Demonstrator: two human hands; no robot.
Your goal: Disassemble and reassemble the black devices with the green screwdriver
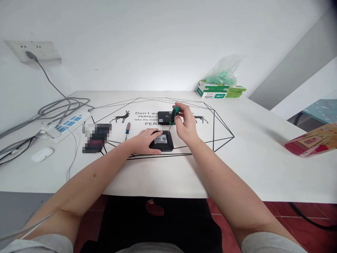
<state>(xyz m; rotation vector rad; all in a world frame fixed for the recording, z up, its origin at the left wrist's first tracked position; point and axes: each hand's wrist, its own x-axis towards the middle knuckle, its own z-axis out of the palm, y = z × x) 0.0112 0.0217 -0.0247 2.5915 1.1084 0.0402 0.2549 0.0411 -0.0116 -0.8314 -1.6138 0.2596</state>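
A: Where is the labelled case (166, 146)?
B: It lies flat on the counter (163, 175), around the middle of its width and nearer the front edge than the back, with the pale label facing up.

A: And what are the hands doing?
B: The left hand (144, 141) grips the left end of the case, thumb along its near edge and forefinger over its far left corner. The right hand (186, 123) is closed around a green-and-black screwdriver (174, 114).

A: Does the screwdriver touch the case?
B: Its thin shaft slants down to the far right part of the case, beside the label. The tip is too small for me to say exactly what it meets.

A: Anything close by?
B: A black box (164, 117) lies just beyond the case, toward the counter's back edge. Left of the left hand is a second screwdriver (127, 128), its shaft pointing at the front edge.

A: What about the sides?
B: Toward the left end are a power strip (72, 123) and a small white object (42, 154). Near the back right corner, green boxes (214, 89) carry a clear bag (223, 72). A red-and-yellow packet (312, 142) sits by the right edge.
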